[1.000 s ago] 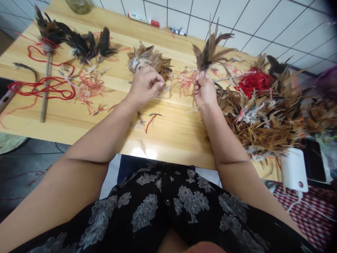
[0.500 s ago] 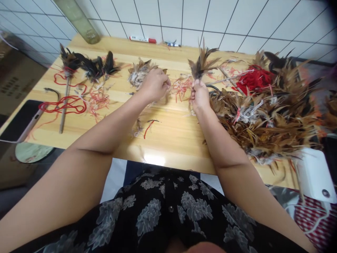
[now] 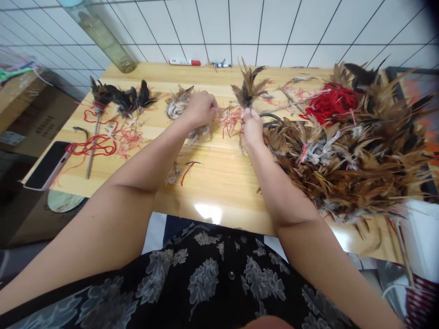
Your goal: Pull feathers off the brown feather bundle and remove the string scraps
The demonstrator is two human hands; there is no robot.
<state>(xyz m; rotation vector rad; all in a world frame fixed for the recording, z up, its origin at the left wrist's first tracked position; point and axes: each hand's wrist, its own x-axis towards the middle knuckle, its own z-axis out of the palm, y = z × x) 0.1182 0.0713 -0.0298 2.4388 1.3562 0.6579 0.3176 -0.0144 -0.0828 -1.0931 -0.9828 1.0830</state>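
A small bunch of brown feathers (image 3: pixel 249 87) fans upward from my right hand (image 3: pixel 253 128), whose fingers are closed round its base. My left hand (image 3: pixel 203 109) hovers over or rests on a pale, fluffy pile of feathers (image 3: pixel 176 108), its fingers curled together. Whatever the left fingers may pinch is hidden. Between the two hands lies a tangle of pinkish-red string scraps (image 3: pixel 229 119). Just right of my right forearm spreads a large heap of brown feathers (image 3: pixel 363 178), with white ties on some bundles.
A ball of red yarn (image 3: pixel 331 104) sits behind the big heap. At left lie black feathers (image 3: pixel 123 98), a stick (image 3: pixel 93 146) with red cord (image 3: pixel 92 147), and a phone (image 3: pixel 48 164). A bottle (image 3: pixel 109 45) and a red marker (image 3: pixel 184 62) stand near the tiled wall.
The head view has shifted a little. My right hand still grips the feather bunch, and my left hand stays by the pale feather pile.
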